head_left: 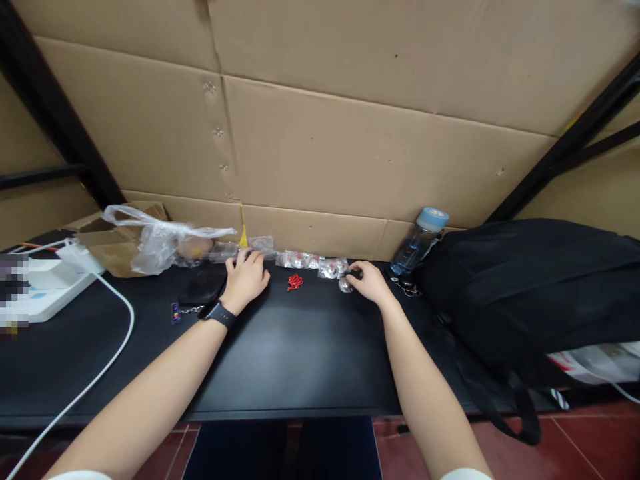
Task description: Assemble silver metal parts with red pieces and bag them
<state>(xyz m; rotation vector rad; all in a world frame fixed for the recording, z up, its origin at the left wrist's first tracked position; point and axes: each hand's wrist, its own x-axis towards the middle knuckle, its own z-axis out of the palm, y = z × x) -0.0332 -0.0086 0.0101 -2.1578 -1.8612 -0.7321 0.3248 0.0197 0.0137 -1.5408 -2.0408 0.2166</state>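
Note:
My left hand (247, 278), wearing a black watch (218, 313), reaches over the back of the black table, fingers apart and slightly bent. Its fingertips are at some clear plastic bags (263, 245); whether they press on one is hidden. My right hand (370, 281) is closed, thumb and fingers pinching at the edge of a small round silvery thing (345, 285) on the tabletop. Just behind that thing lies a small clear packet (332, 268) with shiny round pieces inside. More such packets (300, 259) lie to its left. A bundle of red cord (295, 283) rests between my hands.
A blue-lidded bottle (419, 241) and a black backpack (530, 293) stand at the right, with keys (406, 287) beside the bottle. On the left are a cardboard box (113, 250), a knotted plastic bag (163, 240), a dark pouch (200, 285) and a white cable (125, 297). Cardboard walls the back.

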